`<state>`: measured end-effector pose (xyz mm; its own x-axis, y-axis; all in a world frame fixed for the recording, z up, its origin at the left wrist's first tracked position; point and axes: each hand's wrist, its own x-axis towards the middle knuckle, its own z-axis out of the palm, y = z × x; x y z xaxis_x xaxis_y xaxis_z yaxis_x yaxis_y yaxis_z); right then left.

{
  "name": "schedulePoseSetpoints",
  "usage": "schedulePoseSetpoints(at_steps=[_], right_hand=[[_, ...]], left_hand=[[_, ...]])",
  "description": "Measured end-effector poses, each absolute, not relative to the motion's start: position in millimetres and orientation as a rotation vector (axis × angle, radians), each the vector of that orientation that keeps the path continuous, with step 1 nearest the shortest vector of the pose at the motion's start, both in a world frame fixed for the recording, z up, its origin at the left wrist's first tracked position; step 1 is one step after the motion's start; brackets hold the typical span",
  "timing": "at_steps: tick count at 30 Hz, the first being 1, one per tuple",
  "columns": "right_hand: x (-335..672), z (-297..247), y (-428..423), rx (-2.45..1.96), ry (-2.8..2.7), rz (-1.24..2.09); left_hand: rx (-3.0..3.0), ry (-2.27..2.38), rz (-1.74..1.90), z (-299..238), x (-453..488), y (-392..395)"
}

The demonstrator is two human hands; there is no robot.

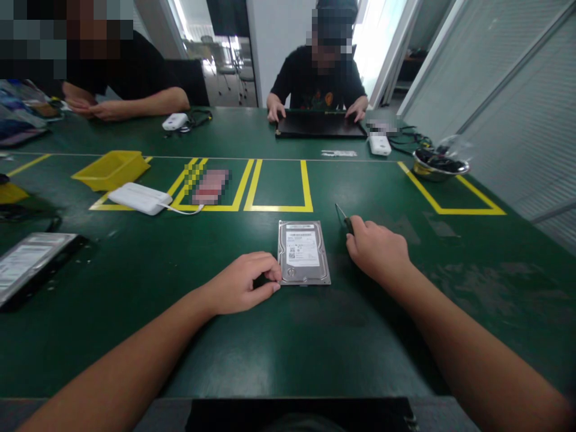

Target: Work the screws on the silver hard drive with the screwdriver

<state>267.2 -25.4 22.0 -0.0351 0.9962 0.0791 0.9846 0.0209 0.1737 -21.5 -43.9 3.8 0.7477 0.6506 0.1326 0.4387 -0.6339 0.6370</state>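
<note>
A silver hard drive with a white label lies flat on the green table, label side up. My left hand is at its lower left edge, fingers curled and thumb by the corner, gripping that edge. To the right of the drive, my right hand is closed around the dark handle of a screwdriver. The thin metal shaft points up and left, apart from the drive. Most of the handle is hidden in my fist.
At left lie a larger drive-like device, a yellow bin and a white power bank cabled to a blurred phone. A metal bowl of dark parts stands at right. Across the table, a person handles a black panel; another sits left.
</note>
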Motion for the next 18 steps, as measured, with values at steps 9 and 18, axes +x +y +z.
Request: schedulePoseSetpoints(at_steps=[9, 18], right_hand=[[289.3, 34.1, -11.1, 2.565, 2.644, 0.353], [276.9, 74.1, -9.8, 2.879, 3.379, -0.860]], left_hand=[[2.359, 0.814, 0.496, 2.9, -21.1, -43.9], [2.355, 0.807, 0.504, 4.2, -21.4, -44.3]])
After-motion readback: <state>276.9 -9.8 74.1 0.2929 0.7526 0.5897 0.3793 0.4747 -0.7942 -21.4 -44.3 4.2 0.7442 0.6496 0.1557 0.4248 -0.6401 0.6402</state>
